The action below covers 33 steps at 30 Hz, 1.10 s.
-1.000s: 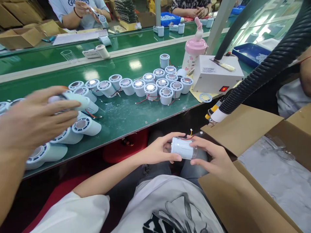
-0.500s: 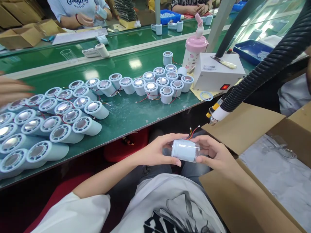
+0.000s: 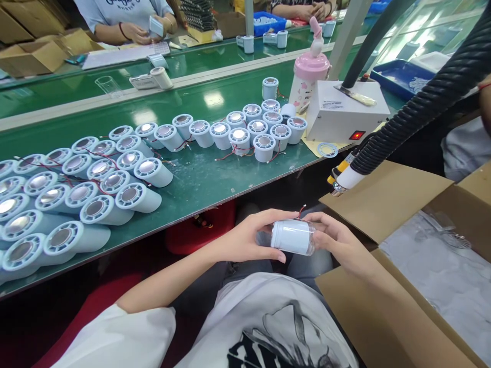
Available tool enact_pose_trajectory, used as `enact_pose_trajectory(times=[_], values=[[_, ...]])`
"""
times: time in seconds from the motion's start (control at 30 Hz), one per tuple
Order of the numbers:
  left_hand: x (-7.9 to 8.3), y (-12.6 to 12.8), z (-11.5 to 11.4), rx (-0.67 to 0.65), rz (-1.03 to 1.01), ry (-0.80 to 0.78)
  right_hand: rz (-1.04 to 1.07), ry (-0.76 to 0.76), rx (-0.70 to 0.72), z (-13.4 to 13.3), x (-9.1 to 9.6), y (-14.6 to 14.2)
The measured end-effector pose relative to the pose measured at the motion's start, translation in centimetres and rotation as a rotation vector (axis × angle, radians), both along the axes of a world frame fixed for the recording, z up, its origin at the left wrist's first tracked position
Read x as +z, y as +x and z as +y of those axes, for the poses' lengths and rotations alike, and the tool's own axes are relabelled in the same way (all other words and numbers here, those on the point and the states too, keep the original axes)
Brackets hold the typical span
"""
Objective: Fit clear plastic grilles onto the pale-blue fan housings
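In my lap I hold a light-blue plastic cylinder [image 3: 288,236] lying on its side, with a clear plastic cup [image 3: 310,240] around its right part. My left hand [image 3: 251,237] is closed around the cylinder's left end, thumb below and fingers above. My right hand [image 3: 333,234] grips the clear cup at the right end, its fingers partly behind it. A red wire [image 3: 301,210] with a small white plug sticks up behind the cylinder. Similar light-blue cylinders [image 3: 130,198] with round metal centres and red wires stand or lean in rows on the green bench [image 3: 199,179].
A white box [image 3: 347,115] with a lit red switch stands at right, beside a pink-lidded bottle [image 3: 309,76]. A black corrugated hose [image 3: 418,97] hangs across. An open carton [image 3: 414,204] holds clear plastic parts at my right. Across the bench a person [image 3: 130,25] handles a light-blue part.
My right fingers have shifted on the clear cup, and less of the wires shows above the cylinder. Another person's blurred hand at the left edge has left the view.
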State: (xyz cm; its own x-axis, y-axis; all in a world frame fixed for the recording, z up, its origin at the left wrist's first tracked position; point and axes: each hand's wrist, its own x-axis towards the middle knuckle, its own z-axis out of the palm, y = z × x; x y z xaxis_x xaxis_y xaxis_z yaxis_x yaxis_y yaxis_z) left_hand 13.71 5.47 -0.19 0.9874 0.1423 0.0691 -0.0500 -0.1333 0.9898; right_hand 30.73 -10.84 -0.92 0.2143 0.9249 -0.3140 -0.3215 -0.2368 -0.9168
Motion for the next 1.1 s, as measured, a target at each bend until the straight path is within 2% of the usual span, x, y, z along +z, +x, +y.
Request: enact_pose_trajectory(times=[0.17, 0.53, 0.73, 0.9, 1.1], values=[[0.1, 0.0, 0.0, -0.005, 0.008, 0.012, 0.062, -0.052, -0.048, 0.0, -0.5, -0.3], [-0.2, 0.0, -0.1, -0.046, -0.058, 0.021, 0.174, -0.203, -0.002, 0.7, -0.6, -1.4], [-0.6, -0.1, 0.0, -0.044, -0.103, 0.012, 0.229, -0.263, 0.056, 0.8, -0.6, -1.5], [-0.8, 0.0, 0.1, -0.039, -0.147, 0.091, 0.309, -0.282, 0.108, 0.7, -0.8, -1.4], [-0.1, -0.2, -0.4, -0.013, -0.076, 0.092, 0.417, -0.361, 0.191, 0.5, -0.5, -1.6]])
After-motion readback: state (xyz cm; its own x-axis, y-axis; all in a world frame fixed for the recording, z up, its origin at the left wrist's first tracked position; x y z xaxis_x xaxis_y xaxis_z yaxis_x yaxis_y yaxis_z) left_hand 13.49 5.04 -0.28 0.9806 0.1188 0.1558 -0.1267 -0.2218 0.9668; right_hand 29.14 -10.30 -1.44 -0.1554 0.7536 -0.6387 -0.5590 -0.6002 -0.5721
